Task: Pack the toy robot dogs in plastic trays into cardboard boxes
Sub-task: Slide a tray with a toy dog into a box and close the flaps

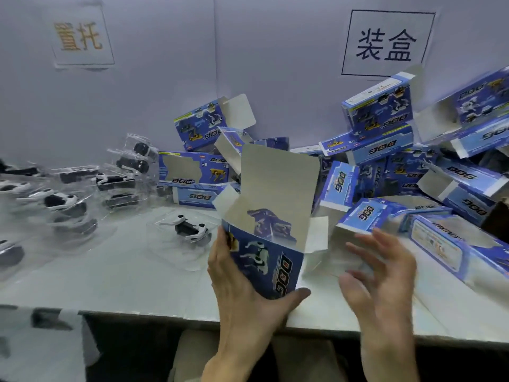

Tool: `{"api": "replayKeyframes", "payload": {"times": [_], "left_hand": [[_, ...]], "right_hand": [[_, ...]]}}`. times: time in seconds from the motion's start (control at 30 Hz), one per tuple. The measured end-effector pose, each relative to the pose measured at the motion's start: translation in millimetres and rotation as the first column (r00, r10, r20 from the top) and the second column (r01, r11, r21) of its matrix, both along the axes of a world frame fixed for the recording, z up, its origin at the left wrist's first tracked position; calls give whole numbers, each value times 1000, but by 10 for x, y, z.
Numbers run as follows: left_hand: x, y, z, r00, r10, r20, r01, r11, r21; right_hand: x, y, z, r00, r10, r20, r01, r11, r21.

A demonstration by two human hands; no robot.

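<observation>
Left hand (242, 293) grips an open blue cardboard box (270, 257) over the counter (124, 279), thumb beneath, fingers (220, 244) round its edge; right hand (382, 279) hovers spread, empty. Just beside the box, a toy robot dog (190, 230) sits in its clear plastic tray (170, 257): apparently light and flimsy, best lifted by the rim.

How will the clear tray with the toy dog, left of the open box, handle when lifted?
The thin clear plastic tray beside the blue cardboard box will probably flex at its wide rim. The black-and-white toy dog sits mid-tray, so weight is likely central. The glossy plastic may be slippery.
</observation>
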State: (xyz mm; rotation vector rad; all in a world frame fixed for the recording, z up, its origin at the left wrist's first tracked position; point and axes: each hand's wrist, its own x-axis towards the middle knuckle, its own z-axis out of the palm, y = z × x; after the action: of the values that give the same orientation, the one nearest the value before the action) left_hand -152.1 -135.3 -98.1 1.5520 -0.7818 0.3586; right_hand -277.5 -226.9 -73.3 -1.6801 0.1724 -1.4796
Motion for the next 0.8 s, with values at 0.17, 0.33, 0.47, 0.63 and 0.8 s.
{"api": "replayKeyframes", "payload": {"times": [0.17, 0.33, 0.47, 0.63, 0.8], "left_hand": [[87, 65, -147, 963, -268, -41, 269, 963, 18], [449, 254, -108, 942, -289, -173, 294, 956, 4], [555, 206, -128, 870, -403, -285, 433, 900, 48], [517, 120, -230, 787, -531, -315, 559, 829, -2], [525, 171, -253, 797, -524, -299, 535, 843, -51]], "right_hand": [[261, -32, -334, 820, 501, -276, -373, 834, 407], [325, -186, -366, 877, 429, -216, -334, 867, 369], [383, -189, -366, 836, 497, -231, -387, 834, 393], [485, -113, -376, 813, 487, -319, -370, 855, 363], [602, -116, -448, 866, 405, -294, -308, 894, 324]]}}
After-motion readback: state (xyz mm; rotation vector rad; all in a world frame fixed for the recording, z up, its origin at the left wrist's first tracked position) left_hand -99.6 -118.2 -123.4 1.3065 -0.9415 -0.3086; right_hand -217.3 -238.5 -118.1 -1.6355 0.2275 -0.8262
